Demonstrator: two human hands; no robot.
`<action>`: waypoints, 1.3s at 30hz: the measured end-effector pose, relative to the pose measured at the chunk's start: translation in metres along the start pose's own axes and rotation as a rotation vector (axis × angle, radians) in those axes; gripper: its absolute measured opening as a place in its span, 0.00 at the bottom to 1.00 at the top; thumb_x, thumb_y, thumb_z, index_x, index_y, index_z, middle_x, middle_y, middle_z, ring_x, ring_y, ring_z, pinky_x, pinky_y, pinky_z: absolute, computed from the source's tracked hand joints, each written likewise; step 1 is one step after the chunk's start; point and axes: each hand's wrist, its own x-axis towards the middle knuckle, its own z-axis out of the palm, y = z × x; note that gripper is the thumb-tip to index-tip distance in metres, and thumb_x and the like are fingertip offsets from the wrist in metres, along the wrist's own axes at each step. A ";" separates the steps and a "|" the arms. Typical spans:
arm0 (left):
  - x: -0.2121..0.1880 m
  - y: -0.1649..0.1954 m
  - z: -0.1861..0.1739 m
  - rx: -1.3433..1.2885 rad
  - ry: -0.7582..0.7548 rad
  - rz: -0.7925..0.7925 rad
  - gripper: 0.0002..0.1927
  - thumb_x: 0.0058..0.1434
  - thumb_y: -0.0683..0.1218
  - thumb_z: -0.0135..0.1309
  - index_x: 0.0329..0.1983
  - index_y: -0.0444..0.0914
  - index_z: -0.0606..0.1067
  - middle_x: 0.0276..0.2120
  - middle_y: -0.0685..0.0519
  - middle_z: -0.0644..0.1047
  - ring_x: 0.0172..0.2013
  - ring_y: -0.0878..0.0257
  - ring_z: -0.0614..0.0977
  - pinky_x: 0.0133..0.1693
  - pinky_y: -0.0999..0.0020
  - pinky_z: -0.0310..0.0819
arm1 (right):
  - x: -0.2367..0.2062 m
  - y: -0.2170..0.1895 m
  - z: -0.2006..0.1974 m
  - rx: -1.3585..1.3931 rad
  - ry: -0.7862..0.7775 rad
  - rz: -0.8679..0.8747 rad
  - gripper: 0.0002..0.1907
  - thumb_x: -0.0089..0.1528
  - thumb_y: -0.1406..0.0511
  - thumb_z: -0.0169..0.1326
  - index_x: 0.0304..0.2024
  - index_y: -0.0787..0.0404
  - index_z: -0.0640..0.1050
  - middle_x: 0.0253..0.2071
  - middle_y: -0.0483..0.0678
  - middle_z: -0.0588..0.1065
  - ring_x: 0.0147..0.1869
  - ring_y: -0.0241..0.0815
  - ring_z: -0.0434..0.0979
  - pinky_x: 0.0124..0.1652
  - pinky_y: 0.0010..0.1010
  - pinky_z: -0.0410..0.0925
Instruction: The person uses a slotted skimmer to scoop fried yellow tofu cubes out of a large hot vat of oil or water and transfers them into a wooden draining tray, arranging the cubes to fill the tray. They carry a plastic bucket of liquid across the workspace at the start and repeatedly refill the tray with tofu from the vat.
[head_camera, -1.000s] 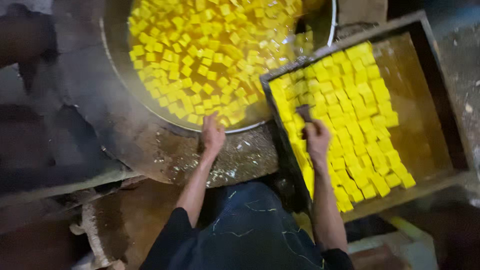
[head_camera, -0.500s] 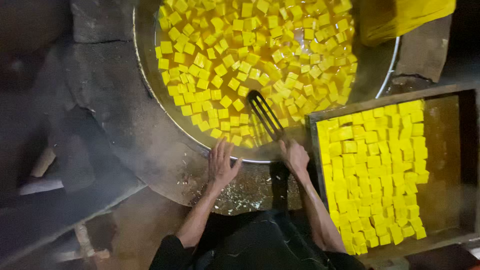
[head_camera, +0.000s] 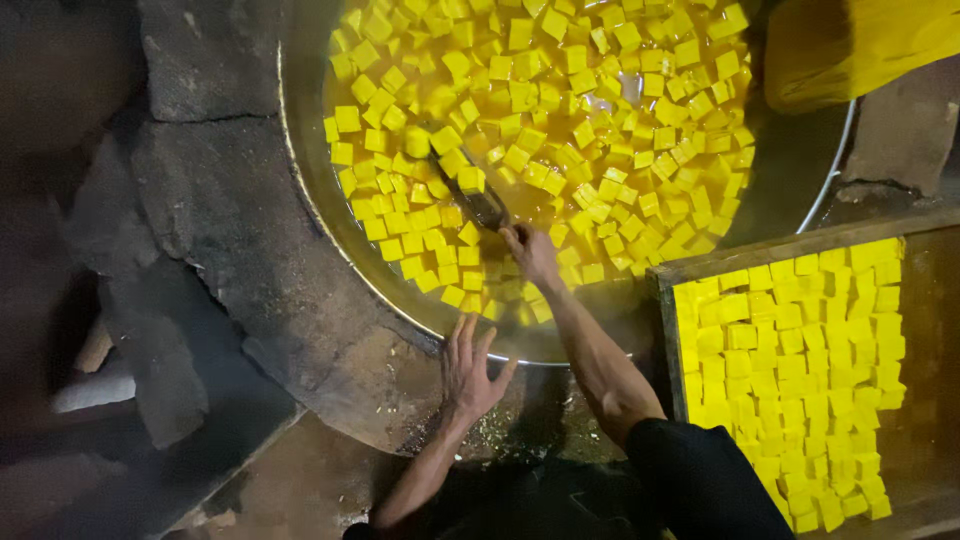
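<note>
Spatula (head_camera: 470, 190) moved left; right hand (head_camera: 530, 252) apparently gripping handle.

pan (head_camera: 330, 240): thin metal, dull sheen at the rim
liquid (head_camera: 600, 120): glossy, oily yellow
cubes (head_camera: 560, 60): smooth, wet-looking, yellow
spatula (head_camera: 470, 190): dark metal, matt
stove surround (head_camera: 210, 200): rough grey stone or cement, cracked
tray (head_camera: 930, 300): stained, worn wood

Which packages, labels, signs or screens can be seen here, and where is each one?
None: no package, label, sign or screen shows.
Only open containers are in view:
Pan: round metal, top centre, full of yellow cubes in liquid.
Wooden tray: rectangular, at right, rows of yellow cubes.
</note>
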 end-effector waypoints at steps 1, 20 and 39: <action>-0.001 0.000 0.000 -0.001 0.017 0.004 0.32 0.60 0.60 0.61 0.62 0.39 0.70 0.71 0.41 0.59 0.71 0.41 0.59 0.65 0.43 0.56 | -0.004 0.001 0.003 0.006 -0.016 0.045 0.25 0.66 0.47 0.55 0.45 0.63 0.82 0.29 0.57 0.80 0.33 0.51 0.80 0.35 0.41 0.70; -0.016 -0.004 0.016 0.035 0.022 0.007 0.30 0.63 0.61 0.56 0.63 0.41 0.69 0.71 0.40 0.60 0.71 0.41 0.59 0.66 0.40 0.55 | -0.091 0.084 -0.032 -0.284 0.072 0.230 0.25 0.64 0.45 0.52 0.42 0.58 0.81 0.34 0.57 0.80 0.38 0.55 0.80 0.38 0.49 0.71; -0.038 0.020 0.016 0.247 -0.009 0.109 0.30 0.64 0.52 0.57 0.64 0.30 0.70 0.66 0.27 0.64 0.67 0.31 0.61 0.63 0.39 0.55 | -0.129 0.063 -0.117 0.679 0.317 -0.072 0.18 0.64 0.54 0.60 0.38 0.63 0.82 0.23 0.42 0.76 0.25 0.31 0.74 0.26 0.27 0.67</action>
